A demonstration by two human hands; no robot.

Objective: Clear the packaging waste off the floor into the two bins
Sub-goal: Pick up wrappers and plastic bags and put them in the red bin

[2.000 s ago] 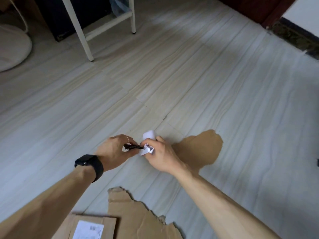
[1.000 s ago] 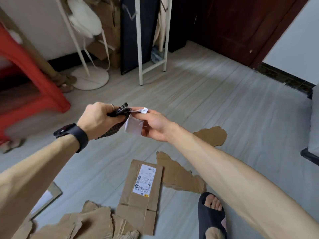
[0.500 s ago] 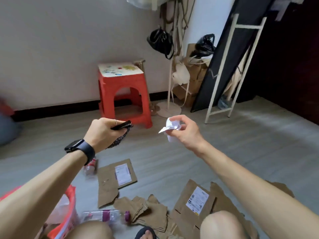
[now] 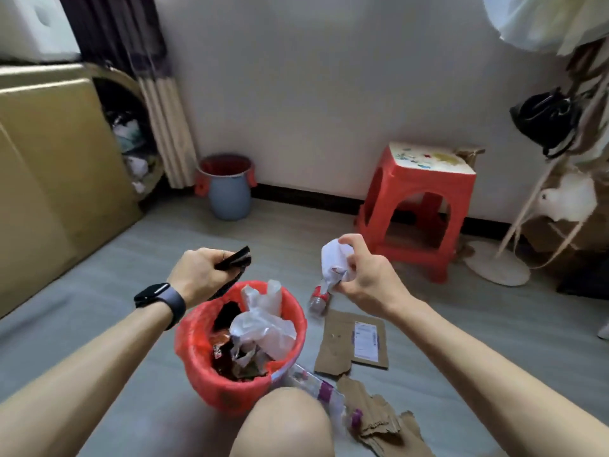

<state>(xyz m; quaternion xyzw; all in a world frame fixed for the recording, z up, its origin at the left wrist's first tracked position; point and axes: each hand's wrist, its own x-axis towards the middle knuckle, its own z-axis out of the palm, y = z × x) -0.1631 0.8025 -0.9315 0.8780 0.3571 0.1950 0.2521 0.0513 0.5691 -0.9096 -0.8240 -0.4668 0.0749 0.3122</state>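
The red bin (image 4: 197,361) now sits under your left hand (image 4: 197,275) gripping a black wrapper (image 4: 235,258); your right hand (image 4: 365,278) pinches crumpled paper (image 4: 333,258) beside its rim.

Plain whitish wall (image 4: 329,87) across the upper middle of the frame, with dark skirting (image 4: 306,193) along its foot. Grey floor (image 4: 501,328) below, evenly lit, shadows soft. Right of centre, against the wall, a red stool (image 4: 418,212) with a pale patterned top. At far right a white stand (image 4: 497,267), round base on the floor, hung with a black bag (image 4: 543,122); pale cloth (image 4: 534,21) in the upper right corner. At left a big tan box (image 4: 49,166), white foam block (image 4: 29,24) above it, dark and beige curtain (image 4: 164,133) just beside.
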